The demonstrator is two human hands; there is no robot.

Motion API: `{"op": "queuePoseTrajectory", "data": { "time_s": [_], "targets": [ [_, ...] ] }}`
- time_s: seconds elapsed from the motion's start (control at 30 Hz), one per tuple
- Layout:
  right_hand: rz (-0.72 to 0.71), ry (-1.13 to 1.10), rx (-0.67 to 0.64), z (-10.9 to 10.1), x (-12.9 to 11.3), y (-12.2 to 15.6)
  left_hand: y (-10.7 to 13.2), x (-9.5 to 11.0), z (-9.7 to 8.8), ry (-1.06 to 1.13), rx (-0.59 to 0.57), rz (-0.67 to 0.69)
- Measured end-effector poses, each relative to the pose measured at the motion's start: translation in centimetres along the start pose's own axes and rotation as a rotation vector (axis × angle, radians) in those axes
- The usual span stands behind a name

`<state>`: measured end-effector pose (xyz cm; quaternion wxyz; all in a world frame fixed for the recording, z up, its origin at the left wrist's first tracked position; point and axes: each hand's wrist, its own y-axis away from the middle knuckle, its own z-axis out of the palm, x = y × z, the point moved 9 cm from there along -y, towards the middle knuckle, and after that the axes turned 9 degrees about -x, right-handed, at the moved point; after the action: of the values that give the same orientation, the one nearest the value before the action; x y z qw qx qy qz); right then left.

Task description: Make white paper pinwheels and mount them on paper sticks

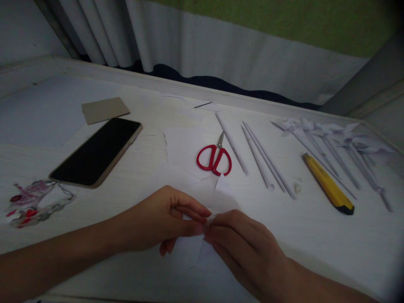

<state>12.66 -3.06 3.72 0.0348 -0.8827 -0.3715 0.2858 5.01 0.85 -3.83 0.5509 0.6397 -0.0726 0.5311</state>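
My left hand [167, 221] and my right hand [243, 244] meet near the front of the white table [315, 235]. Both pinch the same small piece of white paper [192, 248], fingertips touching at its top edge. The paper hangs below the fingers and partly rests on the table. Just beyond the hands lie more white paper sheets [186, 147] and red-handled scissors [214, 159], closed, blades pointing away.
A black phone [97, 151] and a tan card [104, 110] lie at the left, with a clear red-patterned wrapper [31, 202] nearer. Rolled paper sticks [261, 160], a yellow utility knife [328, 184] and paper pinwheels [331, 139] lie at the right. Curtains hang behind.
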Motion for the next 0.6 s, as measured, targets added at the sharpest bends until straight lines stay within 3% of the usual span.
{"op": "queuePoseTrajectory", "data": {
  "time_s": [0.23, 0.43, 0.6],
  "targets": [
    [-0.056, 0.104, 0.018, 0.2, -0.5, 0.1, -0.3, -0.3, -0.2, 0.01, 0.014, 0.03],
    [-0.102, 0.156, 0.065, -0.1, -1.3, 0.2, -0.1, -0.2, -0.1, -0.017, 0.013, -0.047],
    [-0.152, 0.239, 0.094, -0.6, -2.2, 0.1, -0.1, 0.1, -0.2, -0.059, 0.029, -0.029]
  ]
}}
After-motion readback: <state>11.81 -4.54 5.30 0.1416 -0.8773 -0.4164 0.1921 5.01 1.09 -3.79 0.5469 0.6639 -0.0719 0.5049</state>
